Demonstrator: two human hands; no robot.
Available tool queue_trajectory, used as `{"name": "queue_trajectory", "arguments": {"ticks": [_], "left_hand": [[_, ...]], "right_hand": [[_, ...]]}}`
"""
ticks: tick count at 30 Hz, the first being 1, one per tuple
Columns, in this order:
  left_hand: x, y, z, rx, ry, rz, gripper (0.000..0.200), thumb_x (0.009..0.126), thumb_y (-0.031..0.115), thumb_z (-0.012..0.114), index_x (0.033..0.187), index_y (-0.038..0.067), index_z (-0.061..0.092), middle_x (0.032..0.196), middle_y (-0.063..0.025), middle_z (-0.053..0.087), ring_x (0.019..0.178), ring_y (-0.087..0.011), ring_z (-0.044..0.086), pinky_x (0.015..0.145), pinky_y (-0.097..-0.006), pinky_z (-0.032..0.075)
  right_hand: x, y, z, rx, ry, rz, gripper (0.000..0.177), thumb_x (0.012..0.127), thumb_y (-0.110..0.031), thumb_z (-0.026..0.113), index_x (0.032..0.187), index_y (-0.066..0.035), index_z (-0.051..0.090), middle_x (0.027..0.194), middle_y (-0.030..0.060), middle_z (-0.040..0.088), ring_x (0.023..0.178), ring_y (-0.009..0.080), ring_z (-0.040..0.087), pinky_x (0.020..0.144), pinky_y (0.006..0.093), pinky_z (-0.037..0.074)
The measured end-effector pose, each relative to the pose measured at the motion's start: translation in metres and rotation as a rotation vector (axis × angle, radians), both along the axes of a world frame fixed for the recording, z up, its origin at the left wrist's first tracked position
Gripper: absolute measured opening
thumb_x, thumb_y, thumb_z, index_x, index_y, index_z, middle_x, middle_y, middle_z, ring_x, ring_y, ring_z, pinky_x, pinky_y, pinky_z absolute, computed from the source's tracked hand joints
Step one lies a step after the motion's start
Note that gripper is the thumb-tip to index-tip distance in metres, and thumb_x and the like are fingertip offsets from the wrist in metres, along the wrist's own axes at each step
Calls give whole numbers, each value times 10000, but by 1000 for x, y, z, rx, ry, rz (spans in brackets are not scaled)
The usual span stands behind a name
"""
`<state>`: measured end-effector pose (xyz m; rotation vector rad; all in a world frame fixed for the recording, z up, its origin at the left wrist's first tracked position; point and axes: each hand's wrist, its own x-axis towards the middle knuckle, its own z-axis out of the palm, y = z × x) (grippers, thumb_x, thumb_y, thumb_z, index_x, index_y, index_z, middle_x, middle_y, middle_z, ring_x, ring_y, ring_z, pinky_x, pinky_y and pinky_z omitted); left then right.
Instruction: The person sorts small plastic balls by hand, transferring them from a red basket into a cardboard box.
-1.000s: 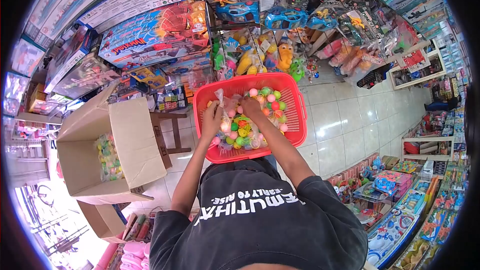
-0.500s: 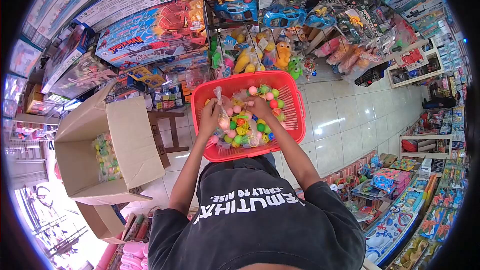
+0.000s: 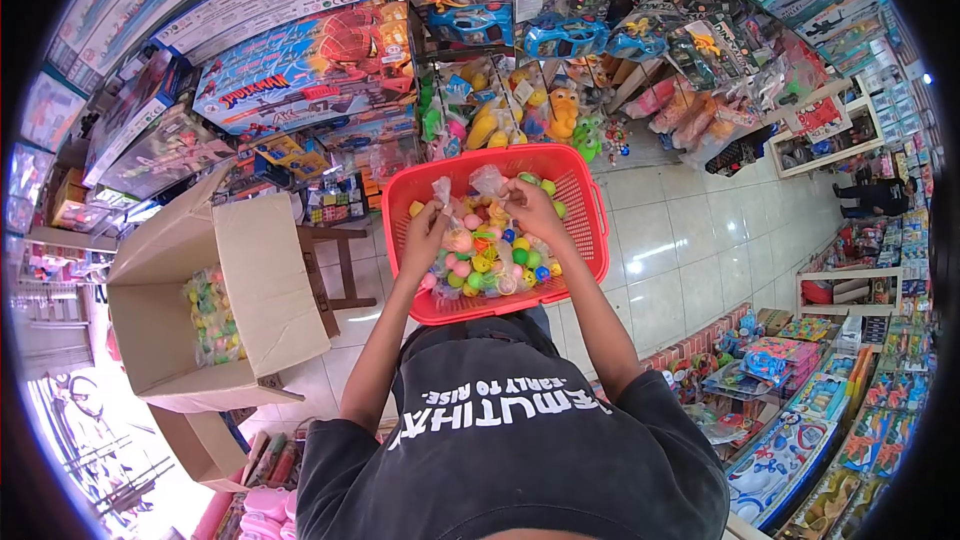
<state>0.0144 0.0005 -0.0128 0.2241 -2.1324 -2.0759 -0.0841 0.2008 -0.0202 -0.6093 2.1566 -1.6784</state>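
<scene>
A red plastic basket (image 3: pixel 597 270) sits in front of my body, filled with small colourful balls (image 3: pixel 478 265) in clear plastic bags. My left hand (image 3: pixel 426 236) is over the basket's left half, its fingers closed on the twisted top of a clear plastic bag (image 3: pixel 442 190). On the other side, my right hand (image 3: pixel 535 212) pinches a second crumpled clear plastic bag (image 3: pixel 488 180), which sticks up near the far rim. The balls are pink, yellow, green, red and blue, and part of the pile is hidden under both hands.
An open cardboard box (image 3: pixel 270 285) with more bagged balls (image 3: pixel 210 315) stands at my left beside a wooden stool (image 3: pixel 345 265). Boxed toys (image 3: pixel 305 70) and hanging dinosaur packs (image 3: pixel 565 5) line the far side. Tiled floor (image 3: pixel 690 230) and shelves lie right; a person (image 3: pixel 880 197) is in the distance.
My right hand has risen slightly from among the balls and now pinches a clear bag end, which has come up near the far rim. My left hand keeps its hold, nearly in place.
</scene>
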Motion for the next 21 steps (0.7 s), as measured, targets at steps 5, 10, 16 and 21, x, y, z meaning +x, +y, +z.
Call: {"name": "queue_trajectory", "arguments": {"ticks": [5,10,16,21], "left_hand": [[13,0,18,-56,-122,-226,165,870,144,509,922,-9,539,827,-54,564,798,-112,526,704,-235,402],[33,6,44,-293,106,-308,183,848,162,517,927,0,550,1108,-123,497,1030,-251,488,850,-324,385],[59,18,55,-416,109,-271,212,859,175,512,997,18,548,1238,-151,410,1182,-293,357,976,-373,272],[98,33,64,-214,92,-182,198,872,165,502,975,2,549,1188,-124,428,1127,-246,393,921,-329,320]], "right_hand": [[20,-2,39,-76,-121,-51,180,751,28,568,921,3,514,844,37,564,786,95,564,692,229,450],[37,-15,65,-132,-68,47,171,755,37,553,916,-9,518,844,24,558,779,87,564,686,222,452],[50,-29,90,-223,-67,270,163,765,29,529,919,-14,501,827,10,537,777,69,542,701,216,436],[72,-31,92,-278,-188,385,180,764,30,542,932,-16,496,887,13,527,806,73,536,725,216,437]]}}
